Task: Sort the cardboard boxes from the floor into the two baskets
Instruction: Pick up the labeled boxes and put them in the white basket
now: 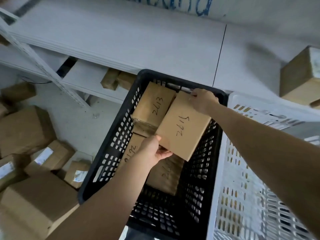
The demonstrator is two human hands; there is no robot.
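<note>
Head view looks down into a black basket [110,163] that stands against a white shelf [121,40], with a white basket [242,196] touching its right side. Loose boxes [24,130] crowd the floor to the left, two small ones [114,78] sit under the shelf, and a bigger one [297,75] stands at far right. Inside the black basket a box marked 2613 [152,104] lies at the far left, with lower boxes [166,175] beneath and nearer.

Both hands hold one box [183,129] with handwritten digits on top. The left hand [152,151] grips its near left corner, fingers curled under. The right hand [202,101] pinches its far edge by the basket's far rim. The box hangs tilted between the hands, inside the black basket's right half, just beside the 2613 box and above the lower ones.
</note>
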